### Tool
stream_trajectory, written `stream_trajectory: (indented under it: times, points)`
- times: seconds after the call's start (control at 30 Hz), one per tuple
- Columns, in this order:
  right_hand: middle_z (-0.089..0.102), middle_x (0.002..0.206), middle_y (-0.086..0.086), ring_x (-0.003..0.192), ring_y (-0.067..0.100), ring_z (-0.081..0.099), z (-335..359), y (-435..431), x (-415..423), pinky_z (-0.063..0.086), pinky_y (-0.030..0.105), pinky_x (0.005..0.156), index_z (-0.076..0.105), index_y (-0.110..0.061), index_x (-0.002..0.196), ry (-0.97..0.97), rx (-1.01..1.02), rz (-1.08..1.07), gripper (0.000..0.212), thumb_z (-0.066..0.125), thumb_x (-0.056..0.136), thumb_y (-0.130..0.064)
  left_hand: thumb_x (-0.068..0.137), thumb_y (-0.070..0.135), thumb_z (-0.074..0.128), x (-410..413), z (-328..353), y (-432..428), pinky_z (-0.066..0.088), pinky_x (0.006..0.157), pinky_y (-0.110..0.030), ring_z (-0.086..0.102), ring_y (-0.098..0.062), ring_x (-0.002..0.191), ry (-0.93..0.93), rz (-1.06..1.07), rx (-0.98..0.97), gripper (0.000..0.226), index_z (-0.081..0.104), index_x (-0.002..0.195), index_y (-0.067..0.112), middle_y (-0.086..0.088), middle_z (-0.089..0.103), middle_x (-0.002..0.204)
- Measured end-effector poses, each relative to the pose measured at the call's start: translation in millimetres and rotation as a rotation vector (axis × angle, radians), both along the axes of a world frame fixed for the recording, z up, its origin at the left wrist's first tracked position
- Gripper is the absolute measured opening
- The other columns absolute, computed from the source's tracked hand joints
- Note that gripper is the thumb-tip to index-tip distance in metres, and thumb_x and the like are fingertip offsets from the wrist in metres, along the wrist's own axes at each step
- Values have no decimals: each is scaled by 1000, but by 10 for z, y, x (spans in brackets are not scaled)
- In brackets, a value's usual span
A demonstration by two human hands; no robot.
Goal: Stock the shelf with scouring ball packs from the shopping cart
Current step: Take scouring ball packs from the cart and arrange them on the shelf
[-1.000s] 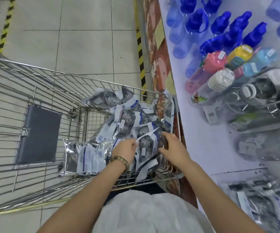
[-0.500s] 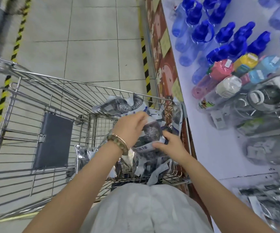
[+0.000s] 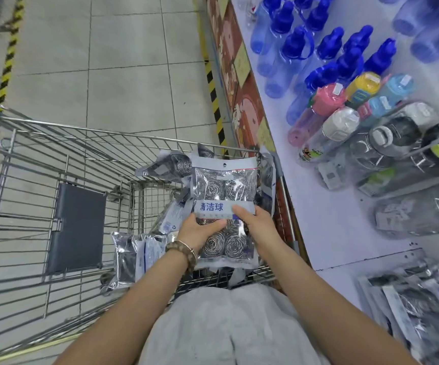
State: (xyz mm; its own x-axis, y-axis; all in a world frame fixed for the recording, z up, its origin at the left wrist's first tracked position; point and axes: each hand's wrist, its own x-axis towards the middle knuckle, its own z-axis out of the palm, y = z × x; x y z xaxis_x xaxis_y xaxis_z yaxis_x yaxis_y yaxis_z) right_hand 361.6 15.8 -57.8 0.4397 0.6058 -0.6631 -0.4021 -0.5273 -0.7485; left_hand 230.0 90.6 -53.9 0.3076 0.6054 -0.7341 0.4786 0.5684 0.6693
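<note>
Underfoot, the floor (image 3: 123,83) was pale square tile, with yellow-and-black tape (image 3: 5,75) down its left side and again along the shelf foot. Over it stood the cart (image 3: 134,136), a basket of thin steel wire with a flat dark grey flap (image 3: 77,227) set in it. Loose packs (image 3: 139,256), shiny clear film with white headers, lay heaped in the cart's right end. The left hand (image 3: 200,230), a beaded bracelet (image 3: 184,252) on its wrist, gripped the pack (image 3: 223,191) at its lower left edge, thumb across the front. The right hand (image 3: 260,227) gripped the lower right, thumb on the blue-lettered label band, its fingers hidden behind. That pack stood upright above the heap, over the cart, coiled steel balls showing through the film. Half a second earlier it had been low in the heap with the left hand reaching over it; it had since been lifted and turned to face the camera. To the right, the shelf (image 3: 326,225) was smooth white board carrying translucent plastic bottles (image 3: 326,56), mostly blue-capped, and at its near end shelf packs (image 3: 418,306) lay flat.
</note>
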Motion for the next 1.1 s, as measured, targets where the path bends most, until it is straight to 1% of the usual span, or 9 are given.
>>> stream_trajectory:
  times: [0.1, 0.17, 0.23, 0.3, 0.5, 0.67, 0.97, 1.03, 1.1]
  points:
    - [69, 108, 2, 103, 19, 63, -14, 22, 37, 48, 33, 90, 64, -12, 112, -14, -33, 45, 29, 64, 89, -28, 69, 22, 80, -3, 24, 15, 51, 74, -29, 64, -14, 85, -9, 24, 32, 27, 59, 86, 24, 1, 68, 96]
    - [67, 101, -3, 95, 16, 62, -33, 48, 92, 48, 27, 78, 61, -15, 109, -69, -45, 25, 23, 56, 94, -32, 71, 23, 78, -6, 47, 35, 48, 69, -25, 61, -9, 83, 12, 17, 50, 26, 59, 88, 21, 6, 66, 93]
    - [64, 97, -2, 86, 14, 62, -130, 51, 218, 47, 23, 66, 58, -18, 104, -143, -35, -198, 20, 48, 97, -34, 74, 22, 76, -24, 71, 38, 40, 59, -18, 55, -1, 77, 32, 25, 72, 26, 57, 92, 20, 11, 61, 88]
    - [62, 101, 2, 88, 18, 62, -296, 46, 418, 49, 27, 69, 56, -16, 108, -238, -49, -422, 23, 53, 95, -35, 74, 20, 76, -50, 80, 46, 41, 59, -18, 56, -2, 78, 18, 67, 80, 23, 59, 89, 22, 8, 64, 90]
    - [53, 130, 13, 113, 29, 56, -801, 356, 841, 43, 30, 92, 43, -5, 134, -381, -260, -241, 59, 69, 82, -12, 75, 26, 75, -94, 90, 77, 37, 58, -19, 56, -3, 80, 79, 55, 97, 24, 57, 90, 28, 10, 63, 92]
    - [63, 115, 13, 103, 32, 60, -1091, 599, 947, 47, 37, 88, 54, -8, 121, -405, -335, -206, 41, 67, 83, -8, 79, 30, 71, -26, 91, 96, 35, 44, -9, 53, 2, 68, 177, 43, 113, 25, 57, 97, 22, 13, 60, 83]
    - [65, 110, 11, 101, 26, 58, -890, 321, 953, 39, 25, 84, 59, -8, 118, -519, -230, -247, 30, 63, 88, -14, 78, 30, 71, -16, 10, 125, 33, 53, -15, 50, 1, 73, 195, 65, 72, 32, 56, 104, 18, 8, 59, 93]
    - [65, 95, 3, 88, 22, 56, -701, 211, 952, 41, 25, 74, 57, -17, 103, -554, -169, -268, 18, 65, 87, -14, 76, 27, 74, -54, -11, 140, 40, 58, -19, 57, -7, 79, 173, 104, 49, 32, 58, 102, 16, 1, 63, 99]
    - [53, 79, -10, 75, 15, 53, -447, 82, 910, 40, 21, 62, 45, -21, 94, -582, -94, -282, 25, 66, 85, -13, 76, 23, 73, -104, -6, 160, 43, 59, -21, 59, -10, 79, 153, 127, 50, 25, 58, 96, 19, 0, 64, 96]
